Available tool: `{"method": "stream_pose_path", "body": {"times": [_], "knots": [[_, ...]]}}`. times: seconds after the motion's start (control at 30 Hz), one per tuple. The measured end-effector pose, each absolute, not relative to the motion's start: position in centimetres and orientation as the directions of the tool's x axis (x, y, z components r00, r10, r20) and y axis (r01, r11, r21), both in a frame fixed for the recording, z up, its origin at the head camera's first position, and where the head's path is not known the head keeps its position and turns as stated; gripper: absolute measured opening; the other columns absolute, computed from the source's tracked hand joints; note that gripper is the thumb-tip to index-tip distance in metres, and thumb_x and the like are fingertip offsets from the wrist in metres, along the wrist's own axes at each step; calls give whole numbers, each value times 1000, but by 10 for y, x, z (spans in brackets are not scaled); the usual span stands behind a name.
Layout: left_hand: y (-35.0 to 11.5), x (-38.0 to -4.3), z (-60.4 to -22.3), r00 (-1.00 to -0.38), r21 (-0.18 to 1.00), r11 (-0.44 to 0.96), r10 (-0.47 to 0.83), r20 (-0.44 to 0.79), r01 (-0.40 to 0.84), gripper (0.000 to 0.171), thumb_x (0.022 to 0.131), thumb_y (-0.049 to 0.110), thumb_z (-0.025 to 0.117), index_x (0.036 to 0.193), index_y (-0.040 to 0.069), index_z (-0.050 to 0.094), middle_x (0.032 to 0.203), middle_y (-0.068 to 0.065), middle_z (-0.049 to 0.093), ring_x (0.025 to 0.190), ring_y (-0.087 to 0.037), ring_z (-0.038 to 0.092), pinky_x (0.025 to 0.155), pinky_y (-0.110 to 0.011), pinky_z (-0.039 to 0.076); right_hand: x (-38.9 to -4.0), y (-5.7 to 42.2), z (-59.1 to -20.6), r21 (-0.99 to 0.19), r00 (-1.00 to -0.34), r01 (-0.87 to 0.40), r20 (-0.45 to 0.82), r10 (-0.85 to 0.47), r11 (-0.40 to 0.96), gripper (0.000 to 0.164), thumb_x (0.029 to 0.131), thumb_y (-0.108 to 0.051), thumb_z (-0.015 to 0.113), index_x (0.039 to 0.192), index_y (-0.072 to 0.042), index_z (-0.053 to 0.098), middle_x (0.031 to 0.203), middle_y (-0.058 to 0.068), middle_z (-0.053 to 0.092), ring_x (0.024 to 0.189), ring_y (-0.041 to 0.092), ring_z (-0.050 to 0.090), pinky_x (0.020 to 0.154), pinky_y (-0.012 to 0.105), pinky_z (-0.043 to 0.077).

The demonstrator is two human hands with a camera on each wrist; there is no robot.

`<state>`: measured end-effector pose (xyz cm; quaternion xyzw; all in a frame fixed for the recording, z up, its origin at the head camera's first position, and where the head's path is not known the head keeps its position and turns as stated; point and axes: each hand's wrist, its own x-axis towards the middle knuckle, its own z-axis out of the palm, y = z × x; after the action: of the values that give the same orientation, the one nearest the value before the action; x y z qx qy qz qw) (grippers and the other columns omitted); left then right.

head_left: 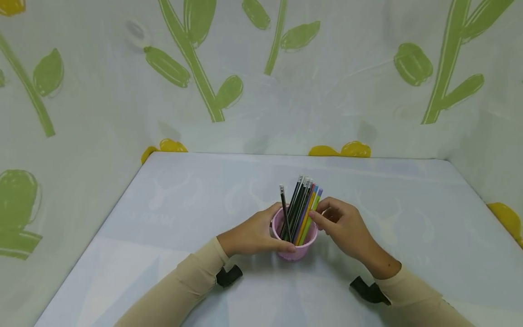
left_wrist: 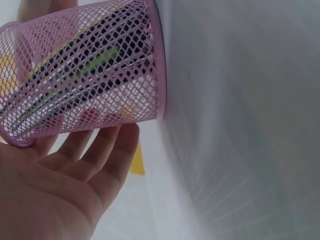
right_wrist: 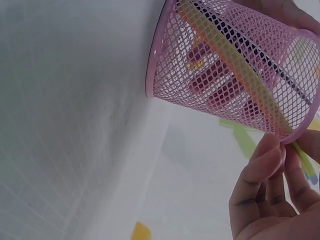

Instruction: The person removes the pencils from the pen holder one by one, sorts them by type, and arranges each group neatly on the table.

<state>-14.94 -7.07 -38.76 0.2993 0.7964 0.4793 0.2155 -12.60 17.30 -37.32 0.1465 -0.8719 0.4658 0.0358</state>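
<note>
A pink mesh pencil cup (head_left: 296,255) stands on the table, holding several pencils. My left hand (head_left: 254,234) grips the cup from its left side, with the thumb along the near rim and the other fingers round the far side. Most of the pencils are black with pale ends; one black pencil (head_left: 284,206) leans apart at the left. Purple, orange and green ones lean right. My right hand (head_left: 343,223) is at the right rim, where its thumb and fingers pinch the light green pencil (right_wrist: 304,161), which slants out of the cup between them.
The white table (head_left: 163,272) bears faint pale patterns. Behind it and at both sides hangs a white cloth (head_left: 327,100) printed with green stems and yellow shapes. Black straps with small dark parts (head_left: 229,275) sit below both wrists, beside beige sleeves (head_left: 192,277).
</note>
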Motion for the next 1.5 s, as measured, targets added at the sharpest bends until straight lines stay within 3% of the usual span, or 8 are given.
{"method": "stream_pose_path", "body": {"times": [0.23, 0.53, 0.67, 0.93, 1.03, 1.23, 1.5], "knots": [[-69, -152, -386, -745, 880, 388, 665, -60, 276, 86, 80, 41, 83, 149, 24, 34, 125, 9, 61, 115, -5, 58, 99, -29, 49, -130, 176, -369, -781, -944, -328, 246, -221, 532, 10, 96, -22, 68, 93, -13, 66, 75, 1, 68, 65, 28, 65, 58, 26, 51], [-65, -151, -386, -753, 875, 395, 656, -56, 279, 88, 80, 42, 83, 150, 24, 33, 127, 9, 60, 117, -6, 57, 103, -32, 46, -126, 182, -360, -763, -931, -366, 308, -198, 532, 9, 99, -18, 64, 95, -10, 64, 71, 2, 65, 57, 13, 59, 55, 27, 51], [-65, -150, -389, -757, 877, 400, 650, -66, 267, 93, 80, 43, 83, 153, 25, 29, 130, 8, 59, 118, -6, 56, 105, -33, 45, -123, 182, -357, -774, -926, -376, 337, -172, 510, 10, 101, -17, 59, 98, -8, 61, 72, 4, 64, 58, 15, 58, 55, 27, 51], [-67, -150, -392, -759, 888, 386, 648, -68, 250, 94, 79, 44, 83, 153, 28, 28, 133, 9, 58, 120, -6, 56, 106, -35, 44, -118, 182, -349, -827, -888, -456, 444, -115, 329, 11, 104, -7, 49, 104, 1, 55, 84, 3, 66, 63, 16, 62, 53, 28, 52], [-68, -150, -392, -759, 892, 381, 647, -70, 243, 92, 79, 45, 83, 152, 28, 29, 133, 9, 57, 120, -6, 55, 106, -35, 44, -117, 184, -344, -836, -871, -491, 478, -115, 244, 10, 106, -5, 43, 106, 0, 53, 88, 3, 69, 65, 16, 64, 52, 28, 53], [-68, -151, -392, -759, 898, 369, 648, -64, 239, 89, 78, 42, 83, 150, 28, 32, 131, 9, 59, 120, -6, 56, 106, -35, 45, -117, 189, -338, -837, -846, -532, 523, -102, 127, 13, 108, -7, 35, 112, -9, 48, 84, 9, 73, 58, 18, 66, 50, 26, 54], [-68, -149, -392, -763, 896, 377, 643, -70, 236, 89, 79, 40, 84, 150, 28, 32, 133, 7, 59, 121, -7, 56, 107, -36, 44, -119, 196, -335, -850, -849, -525, 521, -83, 42, 16, 109, -12, 33, 118, -8, 46, 77, 7, 70, 50, 20, 60, 46, 27, 51]]}}
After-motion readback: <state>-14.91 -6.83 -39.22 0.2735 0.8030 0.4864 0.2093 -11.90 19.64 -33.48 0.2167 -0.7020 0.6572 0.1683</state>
